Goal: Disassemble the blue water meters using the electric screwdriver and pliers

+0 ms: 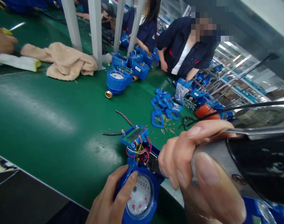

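A blue water meter (140, 195) with a round dial lies at the bottom of the view. My left hand (112, 194) grips its left side, two fingers resting on the rim of the dial. The meter's upper housing is open, with coloured wires (142, 152) bunched inside and a small display board (134, 134) tipped out behind. In my right hand (193, 168) is a grey and black electric screwdriver (256, 161), its lever along the top. Its dark nose points into the open housing; the tip is hidden.
Blue cover frames (164, 104) and scattered small screws (168, 124) lie beyond the meter. Further back stand other water meters (117, 79), a beige cloth (64, 60) and grey posts (95, 34). Co-workers (184, 46) sit across the green table (50, 115); another person's hand (2, 42) is at left.
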`<state>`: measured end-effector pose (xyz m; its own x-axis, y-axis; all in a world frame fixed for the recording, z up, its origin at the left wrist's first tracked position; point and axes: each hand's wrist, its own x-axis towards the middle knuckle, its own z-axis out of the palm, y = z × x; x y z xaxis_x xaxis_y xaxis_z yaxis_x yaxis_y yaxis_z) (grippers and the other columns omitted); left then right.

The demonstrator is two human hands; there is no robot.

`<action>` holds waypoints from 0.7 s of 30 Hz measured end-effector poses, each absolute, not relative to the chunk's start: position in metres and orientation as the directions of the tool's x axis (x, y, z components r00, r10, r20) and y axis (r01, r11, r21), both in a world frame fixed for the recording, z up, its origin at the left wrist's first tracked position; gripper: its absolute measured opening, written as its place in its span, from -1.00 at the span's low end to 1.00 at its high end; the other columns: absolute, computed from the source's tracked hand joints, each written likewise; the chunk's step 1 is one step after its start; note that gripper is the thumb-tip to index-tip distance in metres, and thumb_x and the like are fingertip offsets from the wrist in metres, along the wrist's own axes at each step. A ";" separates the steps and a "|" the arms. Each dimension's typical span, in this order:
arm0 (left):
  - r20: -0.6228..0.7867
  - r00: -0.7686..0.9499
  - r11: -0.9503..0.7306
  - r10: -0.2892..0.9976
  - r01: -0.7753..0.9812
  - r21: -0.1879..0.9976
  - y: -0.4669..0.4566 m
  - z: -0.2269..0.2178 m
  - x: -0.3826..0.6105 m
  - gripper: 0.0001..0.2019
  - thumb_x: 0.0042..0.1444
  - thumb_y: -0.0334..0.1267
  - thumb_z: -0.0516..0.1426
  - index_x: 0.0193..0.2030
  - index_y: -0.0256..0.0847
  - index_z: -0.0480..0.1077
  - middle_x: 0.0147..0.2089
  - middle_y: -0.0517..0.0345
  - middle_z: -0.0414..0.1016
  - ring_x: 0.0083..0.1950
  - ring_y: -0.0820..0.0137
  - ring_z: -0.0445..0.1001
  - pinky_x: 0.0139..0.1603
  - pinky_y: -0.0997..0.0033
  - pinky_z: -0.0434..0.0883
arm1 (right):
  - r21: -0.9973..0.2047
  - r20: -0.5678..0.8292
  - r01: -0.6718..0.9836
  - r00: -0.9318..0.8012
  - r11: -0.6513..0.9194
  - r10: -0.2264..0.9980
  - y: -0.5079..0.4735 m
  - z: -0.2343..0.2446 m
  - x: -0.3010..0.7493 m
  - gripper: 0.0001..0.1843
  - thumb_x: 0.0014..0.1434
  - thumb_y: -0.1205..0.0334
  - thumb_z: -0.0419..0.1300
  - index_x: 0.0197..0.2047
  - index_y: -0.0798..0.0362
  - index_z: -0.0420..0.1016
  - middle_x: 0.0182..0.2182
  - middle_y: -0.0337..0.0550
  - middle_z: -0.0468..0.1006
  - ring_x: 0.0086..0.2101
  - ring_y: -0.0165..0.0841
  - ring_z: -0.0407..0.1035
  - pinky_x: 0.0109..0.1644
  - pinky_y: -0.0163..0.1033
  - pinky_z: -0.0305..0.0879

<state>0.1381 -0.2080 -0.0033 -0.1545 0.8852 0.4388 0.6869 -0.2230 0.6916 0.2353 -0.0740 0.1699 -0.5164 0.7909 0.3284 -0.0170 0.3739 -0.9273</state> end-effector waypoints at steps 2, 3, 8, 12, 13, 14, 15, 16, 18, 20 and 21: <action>0.441 -0.155 -0.223 0.884 0.689 0.690 -0.208 -0.003 0.138 -0.18 0.15 -0.29 0.19 0.48 -0.02 -0.10 0.29 -0.21 0.17 0.20 0.07 0.42 -0.04 0.21 0.60 | -0.919 0.380 -0.091 -0.471 0.385 0.796 -0.074 0.170 0.233 -0.84 0.32 -0.01 0.19 -0.12 -0.18 0.34 -0.70 -0.48 0.19 -0.76 -0.47 0.16 -0.63 -0.26 0.22; 0.438 -0.156 -0.221 0.885 0.687 0.692 -0.209 -0.003 0.138 -0.19 0.15 -0.32 0.19 0.48 -0.01 -0.10 0.29 -0.20 0.17 0.20 0.08 0.42 -0.04 0.22 0.60 | -0.918 0.389 -0.123 -0.460 0.377 0.798 -0.073 0.170 0.232 -0.85 0.31 0.02 0.21 -0.13 -0.16 0.36 -0.70 -0.48 0.21 -0.76 -0.48 0.15 -0.64 -0.27 0.22; 0.425 -0.159 -0.220 0.891 0.667 0.712 -0.210 -0.002 0.138 -0.17 0.12 -0.43 0.18 0.47 0.00 -0.08 0.30 -0.18 0.16 0.19 0.13 0.43 -0.05 0.27 0.60 | -0.932 0.361 -0.165 -0.484 0.322 0.797 -0.070 0.171 0.232 -0.86 0.31 0.05 0.21 -0.12 -0.14 0.39 -0.69 -0.46 0.25 -0.77 -0.49 0.11 -0.69 -0.29 0.20; 0.423 -0.163 -0.216 0.891 0.668 0.712 -0.211 -0.002 0.137 -0.18 0.13 -0.39 0.20 0.47 0.00 -0.07 0.30 -0.19 0.17 0.21 0.09 0.41 -0.05 0.23 0.60 | -0.941 0.338 -0.161 -0.512 0.298 0.790 -0.069 0.174 0.231 -0.89 0.31 0.06 0.21 -0.13 -0.16 0.40 -0.68 -0.45 0.25 -0.76 -0.49 0.12 -0.69 -0.29 0.21; 0.422 -0.162 -0.215 0.892 0.669 0.711 -0.211 -0.002 0.137 -0.19 0.14 -0.37 0.19 0.47 0.00 -0.07 0.30 -0.20 0.17 0.22 0.09 0.41 -0.04 0.22 0.60 | -0.939 0.341 -0.150 -0.507 0.309 0.792 -0.069 0.175 0.230 -0.90 0.31 0.08 0.22 -0.14 -0.15 0.40 -0.69 -0.45 0.25 -0.76 -0.49 0.13 -0.68 -0.28 0.20; 0.422 -0.157 -0.218 0.893 0.670 0.710 -0.212 -0.003 0.136 -0.20 0.15 -0.35 0.19 0.47 0.00 -0.08 0.30 -0.20 0.17 0.22 0.08 0.41 -0.03 0.20 0.60 | -0.937 0.346 -0.136 -0.498 0.323 0.795 -0.069 0.176 0.230 -0.90 0.30 0.09 0.23 -0.15 -0.14 0.41 -0.69 -0.45 0.25 -0.76 -0.48 0.13 -0.68 -0.28 0.20; 0.423 -0.152 -0.222 0.893 0.669 0.709 -0.212 -0.003 0.136 -0.20 0.16 -0.32 0.19 0.48 0.00 -0.09 0.30 -0.21 0.17 0.22 0.08 0.40 -0.01 0.18 0.60 | -0.932 0.357 -0.126 -0.486 0.340 0.798 -0.069 0.177 0.229 -0.90 0.29 0.10 0.24 -0.16 -0.14 0.41 -0.69 -0.44 0.24 -0.77 -0.48 0.13 -0.68 -0.28 0.19; 0.424 -0.148 -0.225 0.894 0.669 0.709 -0.212 -0.003 0.136 -0.20 0.17 -0.30 0.19 0.48 -0.01 -0.09 0.31 -0.21 0.17 0.23 0.08 0.40 0.00 0.17 0.59 | -0.928 0.366 -0.119 -0.477 0.354 0.799 -0.069 0.178 0.230 -0.88 0.28 0.10 0.26 -0.15 -0.14 0.41 -0.70 -0.44 0.24 -0.76 -0.48 0.14 -0.68 -0.27 0.18; 0.426 -0.149 -0.225 0.893 0.672 0.705 -0.212 -0.003 0.136 -0.19 0.16 -0.30 0.19 0.49 0.01 -0.11 0.31 -0.19 0.17 0.24 0.09 0.39 0.03 0.18 0.59 | -0.917 0.393 -0.132 -0.470 0.377 0.790 -0.070 0.183 0.233 -0.79 0.21 0.08 0.32 -0.13 -0.14 0.40 -0.68 -0.44 0.24 -0.75 -0.47 0.14 -0.67 -0.26 0.20; 0.423 -0.154 -0.214 0.893 0.682 0.699 -0.212 -0.001 0.136 -0.16 0.15 -0.33 0.19 0.49 0.02 -0.13 0.30 -0.18 0.19 0.25 0.10 0.39 0.03 0.20 0.59 | -0.922 0.372 -0.109 -0.505 0.370 0.778 -0.070 0.190 0.238 -0.66 0.10 0.05 0.41 -0.11 -0.16 0.39 -0.66 -0.42 0.27 -0.73 -0.45 0.17 -0.64 -0.23 0.27; 0.421 -0.156 -0.209 0.893 0.687 0.696 -0.212 -0.001 0.136 -0.16 0.15 -0.33 0.19 0.50 0.01 -0.14 0.29 -0.17 0.20 0.24 0.10 0.39 0.03 0.20 0.59 | -0.930 0.342 -0.072 -0.526 0.361 0.778 -0.069 0.193 0.241 -0.61 0.05 0.04 0.44 -0.12 -0.18 0.39 -0.65 -0.41 0.28 -0.72 -0.43 0.18 -0.61 -0.21 0.30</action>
